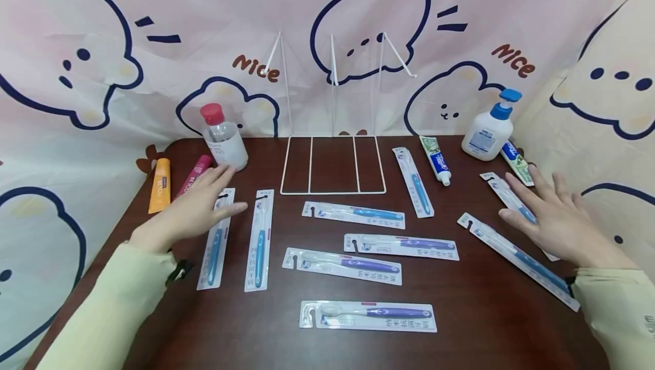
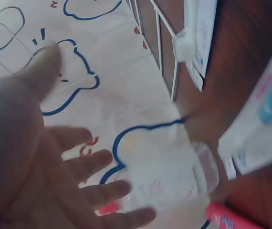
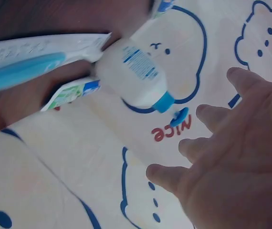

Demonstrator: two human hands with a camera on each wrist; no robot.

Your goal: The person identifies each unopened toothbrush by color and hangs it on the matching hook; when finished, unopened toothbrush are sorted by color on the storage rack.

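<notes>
Head view: Left hand (image 1: 197, 202) was wide, fingers extended, thumb out to the side, over the upper part of the leftmost blue toothbrush pack (image 1: 214, 256). Fingertips lay near the red-capped bottle (image 1: 225, 145) and the pink tube (image 1: 193, 173); could not tell whether they touched either. Orange tube (image 1: 161, 186) stood out farther left. Right hand (image 1: 560, 222) was also wide, fingers spread, above the far-right blue toothbrush pack (image 1: 500, 191), partly covering it; contact unclear. Diagonal blue toothbrush pack (image 1: 519, 262) lay just beside that one, its lower end near the wrist. Pump bottle (image 1: 483, 137) stood behind. White wire rack (image 1: 332, 193) was at the table's back; three purple toothbrush packs (image 1: 368, 316) lay in front, staggered on the brown table (image 1: 240, 330).

Left wrist view: palm and parted fingers showed, the red-capped bottle just past the fingertips, pink tube beside it. Blurred.

Right wrist view: fingers stood apart, pump bottle beyond them; a blue toothbrush pack lay at upper left.
</notes>
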